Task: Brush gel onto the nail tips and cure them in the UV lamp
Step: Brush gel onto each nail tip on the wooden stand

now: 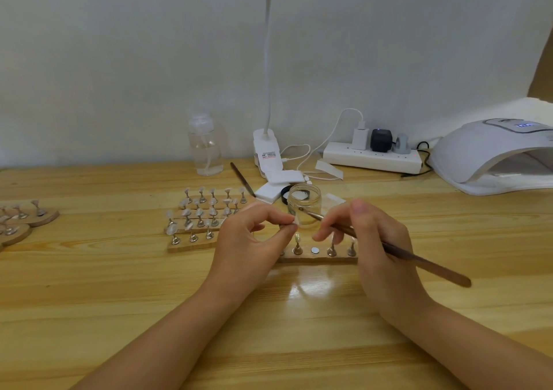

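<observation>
My left hand (254, 234) pinches a small clear nail tip (294, 221) on its stand between thumb and fingers, above a wooden holder strip (317, 258). My right hand (371, 240) grips a brown-handled brush (419, 259), and its bristle end touches the nail tip. The strip carries several metal stands and shows one bare round magnet (314, 250). An open glass jar (304, 207) stands just behind the hands. The white UV lamp (490, 156) sits at the far right, its display lit.
More wooden strips with nail tips on stands (203, 216) lie left of my hands, others at the left edge (21, 219). Behind stand a clear bottle (206, 147), a clip lamp (267, 153), a power strip (372, 157), white pads (273, 190) and a second brush (241, 178).
</observation>
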A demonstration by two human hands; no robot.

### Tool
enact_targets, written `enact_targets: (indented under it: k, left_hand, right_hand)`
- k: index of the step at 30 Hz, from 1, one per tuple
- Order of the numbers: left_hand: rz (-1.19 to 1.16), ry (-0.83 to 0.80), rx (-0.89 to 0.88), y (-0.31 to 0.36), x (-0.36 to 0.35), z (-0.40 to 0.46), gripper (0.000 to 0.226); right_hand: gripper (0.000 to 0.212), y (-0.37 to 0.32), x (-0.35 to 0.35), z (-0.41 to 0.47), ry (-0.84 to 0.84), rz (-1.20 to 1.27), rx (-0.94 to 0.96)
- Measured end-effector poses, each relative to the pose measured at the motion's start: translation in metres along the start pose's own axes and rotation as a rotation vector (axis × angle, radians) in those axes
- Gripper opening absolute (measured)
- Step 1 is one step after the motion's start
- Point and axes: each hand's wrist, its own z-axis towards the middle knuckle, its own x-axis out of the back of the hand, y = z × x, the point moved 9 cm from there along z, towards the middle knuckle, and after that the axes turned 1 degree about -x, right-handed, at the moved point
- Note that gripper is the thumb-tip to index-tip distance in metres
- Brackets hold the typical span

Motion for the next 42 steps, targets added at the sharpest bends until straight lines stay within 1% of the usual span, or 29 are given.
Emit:
enact_targets:
  k: [2, 4, 6, 9, 13, 16, 19, 21, 23, 27, 29, 31, 34, 37, 38, 42]
  left_hand:
    - [-0.002, 0.001, -0.001, 0.000, 0.000, 0.000, 0.025]
    - [0.000, 0.002, -0.002, 0.001, 0.000, 0.000, 0.026]
    - [-0.002, 0.000, -0.005, 0.000, 0.000, 0.000, 0.024]
    - [-0.016, 0.008, -0.028, 0.001, 0.000, 0.001, 0.019]
    - [-0.004, 0.042, -0.086, 0.006, 0.003, 0.002, 0.026]
    - [0.026, 0.044, -0.090, 0.006, 0.004, 0.001, 0.028]
    - [0.043, 0.050, -0.059, 0.004, 0.004, 0.001, 0.028]
    - [0.055, 0.060, -0.057, 0.004, 0.005, 0.000, 0.032]
    - [0.051, 0.062, -0.059, 0.004, 0.005, 0.000, 0.034]
    - [0.017, 0.056, -0.074, 0.006, 0.004, 0.000, 0.031]
    - [0.011, 0.050, -0.083, 0.007, 0.003, 0.000, 0.031]
    - [0.016, 0.040, -0.091, 0.008, 0.003, 0.000, 0.030]
    - [0.015, 0.025, -0.089, 0.007, 0.002, 0.000, 0.029]
    - [0.007, 0.017, -0.084, 0.007, 0.001, 0.001, 0.028]
    - [0.005, 0.019, -0.079, 0.007, 0.001, 0.000, 0.028]
    - [-0.003, 0.019, -0.064, 0.006, 0.001, 0.000, 0.030]
  right_hand:
    - [0.048, 0.003, -0.002, -0.001, -0.014, 0.049, -0.041]
    - [0.050, 0.003, -0.001, -0.002, 0.005, 0.076, -0.041]
    - [0.048, -0.001, 0.002, -0.001, 0.025, 0.026, 0.005]
    - [0.046, -0.002, 0.004, 0.000, 0.032, 0.000, 0.012]
    - [0.047, -0.003, 0.007, 0.000, 0.059, 0.005, 0.032]
    - [0.043, -0.005, 0.005, 0.000, 0.033, -0.070, 0.058]
    - [0.036, -0.013, -0.002, -0.001, -0.005, -0.218, 0.136]
    - [0.035, -0.016, -0.004, 0.000, -0.002, -0.258, 0.173]
    - [0.036, -0.015, -0.004, 0.001, -0.005, -0.262, 0.159]
    - [0.041, -0.007, -0.005, -0.001, -0.048, -0.210, 0.082]
    - [0.041, -0.008, -0.002, -0.002, -0.024, -0.159, 0.075]
    - [0.039, -0.010, 0.000, -0.001, -0.001, -0.184, 0.095]
    - [0.039, -0.008, -0.003, 0.001, -0.020, -0.225, 0.075]
    - [0.044, -0.003, -0.002, -0.001, -0.012, -0.107, 0.016]
    - [0.044, -0.004, 0.000, -0.001, 0.002, -0.079, 0.022]
    - [0.039, -0.006, -0.002, 0.002, -0.009, -0.182, 0.056]
